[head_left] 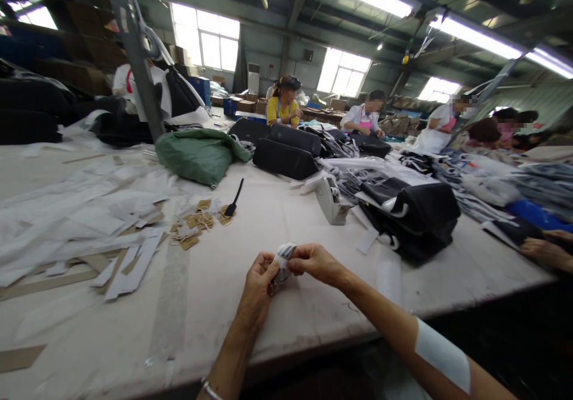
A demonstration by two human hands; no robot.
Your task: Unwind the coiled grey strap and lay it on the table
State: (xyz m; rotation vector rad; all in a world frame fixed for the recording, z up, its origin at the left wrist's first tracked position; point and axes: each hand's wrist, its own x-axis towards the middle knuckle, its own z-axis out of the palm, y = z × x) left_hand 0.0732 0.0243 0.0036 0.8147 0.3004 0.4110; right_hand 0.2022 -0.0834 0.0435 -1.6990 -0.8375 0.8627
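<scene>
My left hand (258, 283) and my right hand (316, 262) meet over the near part of the white table (286, 221). Both pinch a small crumpled white and grey piece (283, 258), perhaps a tag or a scrap of wrapping; I cannot make out which. The fingers of each hand are closed on it. A pile of small brown card tags with strings (197, 224) lies beyond my left hand, with a black brush (233, 202) beside it.
White paper sheets and card strips (76, 227) cover the table's left side. A green sack (197, 154) and black bags (284, 156) lie further back, another black bag (409, 216) to the right. A white tape gun (330, 202) stands mid-table. Several people work at the far end; another person's hand (548, 252) rests at right.
</scene>
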